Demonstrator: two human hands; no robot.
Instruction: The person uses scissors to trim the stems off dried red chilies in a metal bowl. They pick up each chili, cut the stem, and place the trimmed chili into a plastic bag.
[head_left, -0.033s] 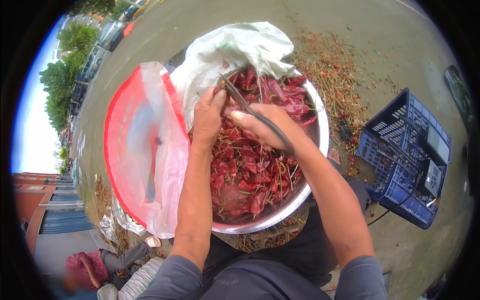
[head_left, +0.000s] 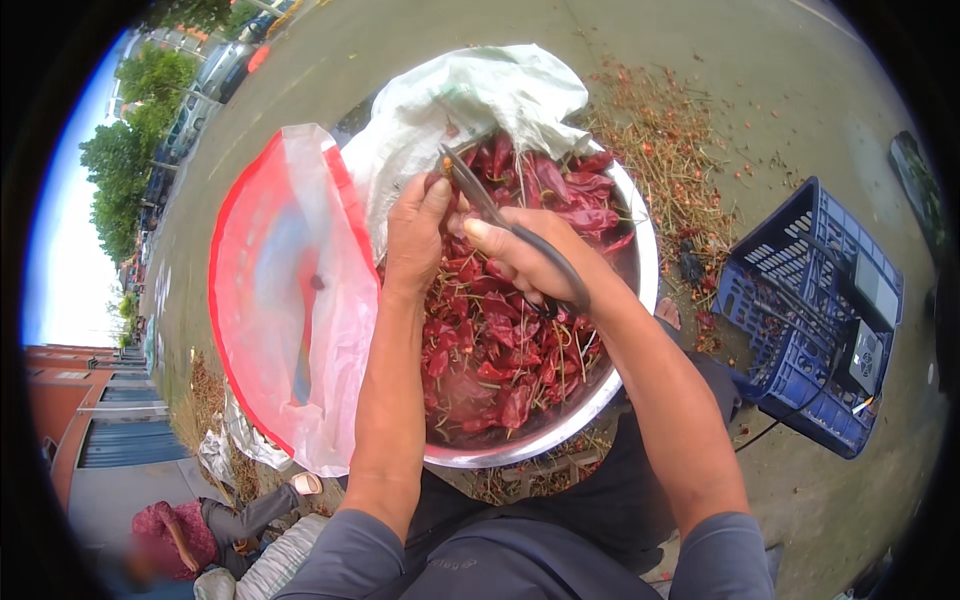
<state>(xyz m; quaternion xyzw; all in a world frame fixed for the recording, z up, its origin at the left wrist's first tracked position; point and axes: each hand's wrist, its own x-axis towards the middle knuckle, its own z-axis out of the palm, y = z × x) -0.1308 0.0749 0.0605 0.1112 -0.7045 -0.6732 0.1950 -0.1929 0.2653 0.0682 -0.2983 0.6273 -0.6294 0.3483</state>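
While our left hand (head_left: 413, 237) pinches a chilli (head_left: 433, 181) over the basin (head_left: 648, 235), thumb and fingers clamped on it, our right hand (head_left: 520, 258) grips the scissors (head_left: 488, 207) just beside it. Looks like stem-snipping to us; next move probably calls for a steady pinch and clean cut.

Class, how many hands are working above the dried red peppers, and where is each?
2. The left hand pinches a dark red pepper; the right hand, just right of it, grips dark scissors. Some fingers are partly hidden.
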